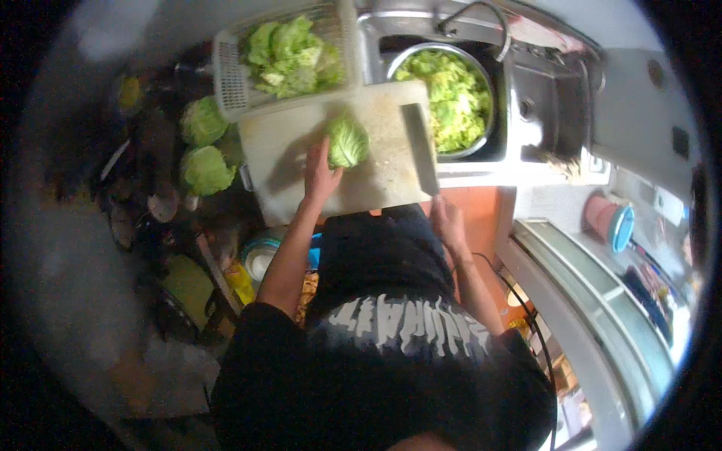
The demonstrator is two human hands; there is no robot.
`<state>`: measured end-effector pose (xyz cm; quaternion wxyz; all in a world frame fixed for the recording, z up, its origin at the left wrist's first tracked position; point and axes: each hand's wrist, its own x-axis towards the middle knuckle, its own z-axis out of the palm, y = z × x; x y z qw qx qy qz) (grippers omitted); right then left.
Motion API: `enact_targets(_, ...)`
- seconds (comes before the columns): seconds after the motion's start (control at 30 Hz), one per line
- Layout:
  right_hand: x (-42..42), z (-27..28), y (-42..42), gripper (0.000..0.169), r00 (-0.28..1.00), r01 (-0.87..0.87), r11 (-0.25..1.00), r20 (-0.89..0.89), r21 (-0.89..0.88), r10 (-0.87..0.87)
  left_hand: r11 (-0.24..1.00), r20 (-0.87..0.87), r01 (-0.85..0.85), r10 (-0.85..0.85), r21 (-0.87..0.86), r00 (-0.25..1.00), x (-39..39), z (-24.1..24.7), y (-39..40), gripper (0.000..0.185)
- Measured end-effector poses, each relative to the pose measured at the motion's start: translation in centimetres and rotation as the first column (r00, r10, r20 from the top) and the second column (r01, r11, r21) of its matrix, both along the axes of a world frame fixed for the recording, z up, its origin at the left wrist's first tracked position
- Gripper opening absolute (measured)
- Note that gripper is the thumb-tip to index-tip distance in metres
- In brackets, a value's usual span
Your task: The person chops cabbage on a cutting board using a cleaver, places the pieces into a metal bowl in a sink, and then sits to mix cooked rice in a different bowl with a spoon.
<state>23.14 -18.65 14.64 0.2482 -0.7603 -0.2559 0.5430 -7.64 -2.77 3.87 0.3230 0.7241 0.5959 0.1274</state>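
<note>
A small green cabbage (348,142) sits on a pale cutting board (293,191), left of the board's right edge. My left hand (322,172) grips it from the left, fingers along its side and thumb at its near edge. My right hand (449,222) is closed around the handle of a broad-bladed kitchen knife (418,144). The blade points away from me over the board's right edge, apart from the cabbage. Small scraps lie on the board between cabbage and blade.
Behind the board stands a white plastic basket (231,79) of leaves (290,56). A metal bowl (489,121) of cut leaves (451,101) sits in the left sink basin, beneath a faucet (502,34). Two cabbages (204,121) lie left. A dark cable (536,321) hangs at right.
</note>
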Motion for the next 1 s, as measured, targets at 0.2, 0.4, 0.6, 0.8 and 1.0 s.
enact_targets(0.2, -2.7, 0.1, 0.5, 0.052, 0.972, -0.195, 0.978, 0.143, 0.069, 0.184, 0.99, -0.027, 0.144, -0.144, -0.005, 0.989, 8.5, 0.1, -0.3, 0.094)
enact_targets(0.4, -3.8, -0.2, 0.6, 0.053, 0.971, -0.165, 0.982, 0.192, 0.09, 0.145, 0.984, 0.012, 0.139, -0.141, 0.107, 0.99, 8.4, 1.1, -0.2, 0.087)
enact_targets(0.6, -3.9, -0.7, 0.3, 0.053, 0.973, -0.166, 0.984, 0.176, 0.069, 0.152, 0.978, 0.237, 0.141, -0.175, 0.152, 0.956, 8.2, 1.7, 1.2, 0.058)
enact_targets(0.8, -4.3, -1.1, 0.5, 0.052, 0.951, -0.212, 0.969, 0.253, 0.124, 0.175, 0.963, 0.184, 0.126, -0.172, 0.24, 0.968, 8.9, 1.5, 1.2, 0.052)
enact_targets(1.0, -4.7, -1.2, 0.8, 0.053, 0.941, -0.222, 0.971, 0.279, 0.089, 0.189, 0.975, 0.156, 0.136, -0.164, 0.176, 0.974, 9.0, 1.4, 1.5, 0.052)
